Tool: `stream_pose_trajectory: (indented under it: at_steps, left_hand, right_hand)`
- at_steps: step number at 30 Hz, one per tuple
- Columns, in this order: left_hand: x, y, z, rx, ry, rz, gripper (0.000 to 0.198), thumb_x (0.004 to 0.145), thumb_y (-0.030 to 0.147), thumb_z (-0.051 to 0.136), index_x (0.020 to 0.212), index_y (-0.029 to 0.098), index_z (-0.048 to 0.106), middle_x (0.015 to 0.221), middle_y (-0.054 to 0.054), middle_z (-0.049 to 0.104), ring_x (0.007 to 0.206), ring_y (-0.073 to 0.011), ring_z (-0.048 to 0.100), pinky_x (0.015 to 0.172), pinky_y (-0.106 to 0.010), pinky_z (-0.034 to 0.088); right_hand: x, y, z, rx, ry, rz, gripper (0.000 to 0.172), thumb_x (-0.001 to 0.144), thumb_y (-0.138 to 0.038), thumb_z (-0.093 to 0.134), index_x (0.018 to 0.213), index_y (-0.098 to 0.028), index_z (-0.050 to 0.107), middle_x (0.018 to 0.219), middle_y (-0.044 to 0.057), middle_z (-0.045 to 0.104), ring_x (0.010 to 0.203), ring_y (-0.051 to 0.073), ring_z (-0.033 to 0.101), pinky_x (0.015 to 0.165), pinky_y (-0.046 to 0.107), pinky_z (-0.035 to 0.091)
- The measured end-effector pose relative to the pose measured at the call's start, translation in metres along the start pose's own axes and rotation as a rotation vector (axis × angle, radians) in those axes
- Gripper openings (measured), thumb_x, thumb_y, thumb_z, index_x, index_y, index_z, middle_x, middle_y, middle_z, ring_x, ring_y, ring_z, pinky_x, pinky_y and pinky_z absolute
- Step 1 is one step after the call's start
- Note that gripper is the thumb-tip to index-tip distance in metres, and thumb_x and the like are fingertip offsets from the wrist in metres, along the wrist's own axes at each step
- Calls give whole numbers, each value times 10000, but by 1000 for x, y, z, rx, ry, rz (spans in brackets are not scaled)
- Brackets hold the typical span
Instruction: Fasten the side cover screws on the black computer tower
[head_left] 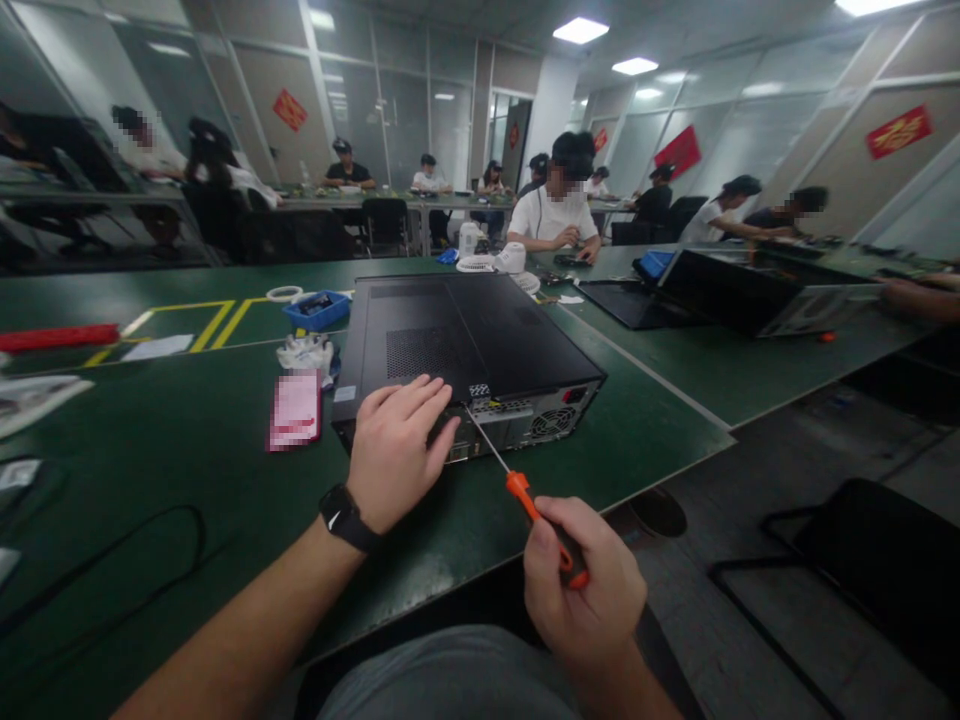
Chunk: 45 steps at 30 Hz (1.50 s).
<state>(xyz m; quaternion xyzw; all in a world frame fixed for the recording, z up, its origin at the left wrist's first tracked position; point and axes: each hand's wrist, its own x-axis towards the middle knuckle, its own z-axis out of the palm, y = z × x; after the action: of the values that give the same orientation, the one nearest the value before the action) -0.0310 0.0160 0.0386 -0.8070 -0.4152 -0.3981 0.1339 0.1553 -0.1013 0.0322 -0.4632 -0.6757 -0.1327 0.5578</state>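
1. Computer case (480, 320) lies flat on the green counter (660, 420), mid-frame, rear panel facing the wearer.
2. Hands: right (589, 570), lower centre-right, is wrapped round the handle of an orange-and-black screwdriver (519, 484); left (397, 440), centre, lies over the rear top edge, fingers extended, thumb apart. Cannot tell whether the left thumb presses the panel or pinches something small.
3. Screwdriver tip meets the rear edge just beside the left thumb. Seating in a screw head: not resolved.
4. Risk, slip: shaft comes in at a slant; off-axis push could make the tip skid towards the left thumb or scrape the black cover. Likely cause: poor seating.
5. Risk, dropped part: anything small coming loose at the rear panel could fall to the counter, or roll off its near edge if knocked.
6. Risk, shift: a hard forward push could slide the case unless the left hand bears down enough.
7. Edges: near counter edge slants from lower centre to right of centre; right hand sits about there, elbow room towards the lower right.
8. Room: bare green surface right of the case. Left side tighter: pink phone (296, 408), white gloves (306, 352) and blue bin (316, 312) lie near it.
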Motion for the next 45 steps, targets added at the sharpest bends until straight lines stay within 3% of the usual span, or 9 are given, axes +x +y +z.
stream_pose_trajectory:
  at_steps: [7,13,20,27,31,35,45]
  left_hand:
    - [-2,3,5,20,70,-17,285,945,270,625,1217,217,691,1273,-89,741,1215,-264,683,1029,-462,453]
    - [-4,3,7,17,78,-30,291,938,271,634,1218,221,694,1274,-89,741,1227,-265,677,1044,-460,450]
    - [-3,5,9,25,107,-26,276,931,251,637,1198,219,701,1255,-84,751,1204,-261,691,1040,-455,455]
    - [-2,6,8,30,108,-28,265,934,245,634,1189,220,703,1251,-88,752,1195,-265,696,1017,-458,465]
    - [-2,7,8,29,108,-32,271,925,235,643,1188,223,705,1247,-86,753,1192,-266,698,1017,-456,469]
    - [-2,7,8,37,108,-39,284,911,227,662,1191,228,704,1243,-74,757,1190,-258,700,1021,-452,470]
    - [-1,8,7,69,103,-50,321,887,213,703,1206,250,689,1235,-62,761,1166,-254,714,1011,-446,492]
  right_hand:
    - [-1,1,2,96,24,9,298,846,-112,591,1135,-182,574,919,64,686,819,188,694,688,333,600]
    - [-1,-2,0,30,4,38,223,891,-92,571,1080,-208,590,824,12,703,654,136,661,621,268,571]
    - [-5,1,4,130,39,9,328,826,-100,600,1139,-192,565,905,53,669,799,183,681,692,340,602]
    - [-6,0,2,71,32,67,259,876,-103,594,1111,-210,592,863,26,708,706,160,688,629,291,587]
    - [-7,3,3,144,35,60,329,842,-138,604,1164,-193,566,919,58,685,793,199,700,652,344,602]
    - [-7,4,2,155,28,24,384,811,-62,601,1174,-180,567,912,56,675,798,184,689,673,346,610]
    - [-9,12,-9,121,-91,39,281,905,-140,570,1185,-166,569,868,68,702,783,196,708,635,330,621]
